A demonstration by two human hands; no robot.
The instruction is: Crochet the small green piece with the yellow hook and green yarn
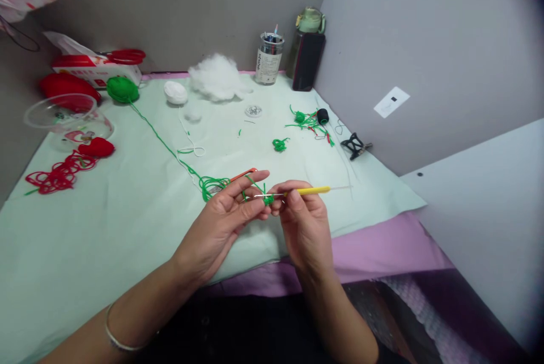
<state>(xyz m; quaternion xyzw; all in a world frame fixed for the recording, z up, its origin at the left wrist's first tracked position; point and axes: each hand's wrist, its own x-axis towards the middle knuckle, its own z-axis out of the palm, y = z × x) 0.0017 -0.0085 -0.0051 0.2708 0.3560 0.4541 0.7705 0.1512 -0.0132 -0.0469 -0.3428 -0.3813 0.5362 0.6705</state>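
My left hand [225, 211] pinches a small green crochet piece [268, 199] between thumb and fingers, its index finger stretched out with green yarn over it. Closed around the yellow handle of a crochet hook [313, 190] is my right hand [304, 219]. The hook's metal shaft reaches left across the crochet piece. Loose green yarn [212, 187] lies coiled just beyond my left hand, and a strand runs from it back to a green yarn ball [122, 90]. An orange-handled tool [243, 174] lies partly hidden behind my left fingers.
Red yarn [63, 174] and a clear plastic cup [80, 123] are at the left. White stuffing [219, 77], a white yarn ball [175, 92], a pen holder [269, 59] and a phone [309, 62] line the back. Green scraps [301, 118] and a black stand [355, 146] lie right.
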